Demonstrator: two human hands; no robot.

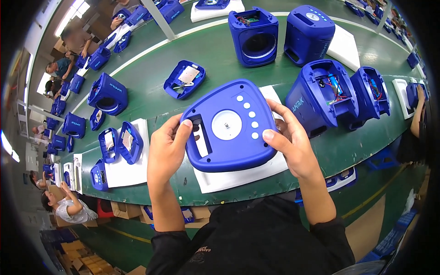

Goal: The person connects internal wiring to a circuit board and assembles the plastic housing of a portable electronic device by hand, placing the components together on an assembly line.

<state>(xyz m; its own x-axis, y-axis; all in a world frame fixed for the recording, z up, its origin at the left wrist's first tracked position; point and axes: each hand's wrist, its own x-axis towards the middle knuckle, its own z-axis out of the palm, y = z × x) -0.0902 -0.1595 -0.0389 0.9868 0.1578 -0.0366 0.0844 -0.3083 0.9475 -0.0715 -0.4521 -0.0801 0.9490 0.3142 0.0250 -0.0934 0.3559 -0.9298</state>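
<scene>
Between my two hands I hold a blue speaker top panel (220,146), raised over the green workbench. A round silver disc with a small shaft sits in its middle, and a curved row of white buttons runs down its right side. My left hand (167,142) grips the left edge by the handle slot, thumb on top. My right hand (293,142) closes on the right edge, its thumb next to the lowest button. Beneath the panel lies a white foam sheet (211,182), partly hidden by it.
Blue speaker housings (316,98) with exposed wiring stand at the right; others (253,39) stand at the back. Another top panel (184,79) lies upside down beyond my hands. More panels (130,143) rest on foam at the left. Co-workers (73,206) sit along the bench.
</scene>
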